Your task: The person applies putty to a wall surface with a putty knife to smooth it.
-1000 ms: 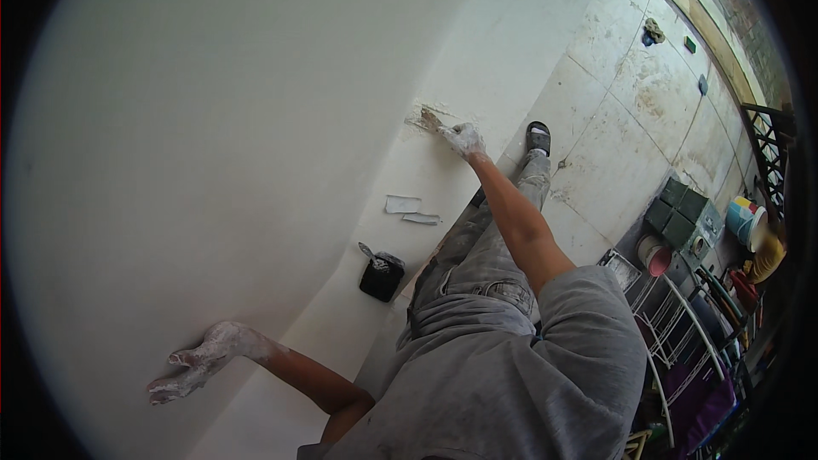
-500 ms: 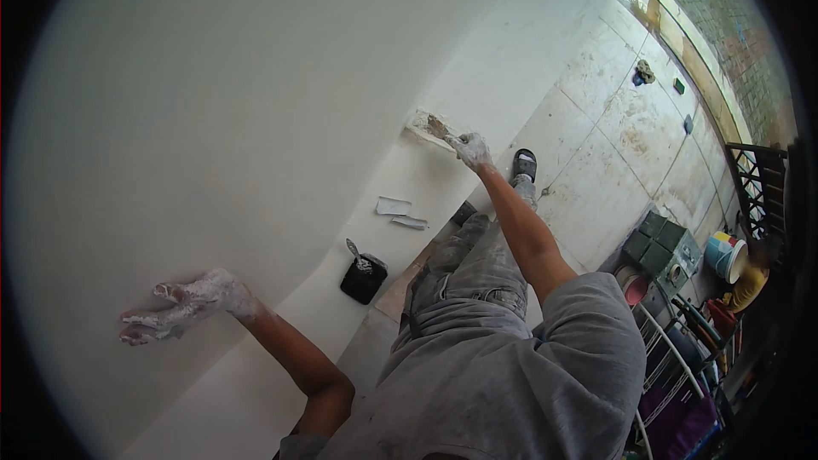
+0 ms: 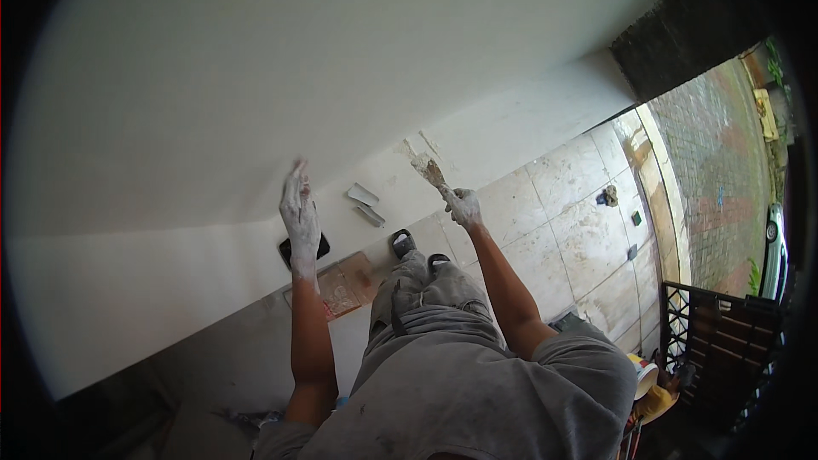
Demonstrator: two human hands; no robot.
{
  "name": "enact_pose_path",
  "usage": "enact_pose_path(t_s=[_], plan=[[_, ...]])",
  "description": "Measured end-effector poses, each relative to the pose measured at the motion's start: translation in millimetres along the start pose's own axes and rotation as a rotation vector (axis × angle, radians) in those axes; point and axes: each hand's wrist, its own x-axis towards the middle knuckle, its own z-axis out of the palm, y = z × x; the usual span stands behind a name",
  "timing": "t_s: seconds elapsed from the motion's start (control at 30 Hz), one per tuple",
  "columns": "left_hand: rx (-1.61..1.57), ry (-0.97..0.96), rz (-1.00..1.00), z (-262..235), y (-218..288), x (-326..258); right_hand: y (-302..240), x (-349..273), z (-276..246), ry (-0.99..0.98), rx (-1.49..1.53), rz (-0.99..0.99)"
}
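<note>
My right hand, smeared with white paste, is closed around a putty knife. White paste is heaped on its blade, close to a rough patch of paste on the white ledge. My left hand, also coated white, is held up with its fingers stretched out and nothing in them. Behind it on the ledge sits a black tray, largely hidden by that hand. Two grey flat pieces, one upper and one lower, lie on the ledge between my hands.
A large white wall rises along the left and top. Below the ledge runs a tiled floor, with a small crumpled thing on it. At the right stand a dark slatted gate and a bucket.
My left hand has moved right from the wall to in front of the tray. The putty knife has come off the ledge patch, paste heaped on it. The view has shifted.
</note>
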Motion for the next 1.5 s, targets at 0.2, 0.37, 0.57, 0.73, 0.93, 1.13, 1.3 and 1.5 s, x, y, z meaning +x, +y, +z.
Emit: enact_pose_path(t_s=[0.2, 0.37, 0.57, 0.73, 0.93, 1.13, 1.3, 1.5], plan=[[-1.208, -0.11, -0.836, 28.8, -69.7, -179.1, -3.9, -42.0, -1.4, -0.154, -0.112, -0.113], [-1.586, 0.342, -0.956, 55.6, -77.2, -235.0, -34.5, -99.5, 8.3, -0.34, -0.287, -0.184], [-1.784, 0.4, -0.802, 26.2, -46.8, -236.9, -56.8, -174.0, 30.6, -0.546, -0.438, -0.257], [-1.868, 0.459, -0.65, -44.7, -40.3, -277.8, -49.1, -223.3, 84.5, -0.675, -0.542, -0.351], [-1.716, 0.551, -0.314, -156.0, -53.0, -347.5, -36.3, -308.1, 176.2, -0.89, -0.613, -0.33], [-1.669, 0.734, -0.301, -290.8, -84.0, -437.3, -0.3, -396.8, 295.7, -1.079, -0.657, -0.286], [-1.604, 0.849, -0.31, -390.7, -100.0, -502.6, 30.3, -466.0, 388.2, -1.217, -0.587, -0.259], [-1.659, 0.989, -0.279, -483.7, -142.4, -560.3, 45.5, -521.7, 491.0, -1.234, -0.699, -0.306]])
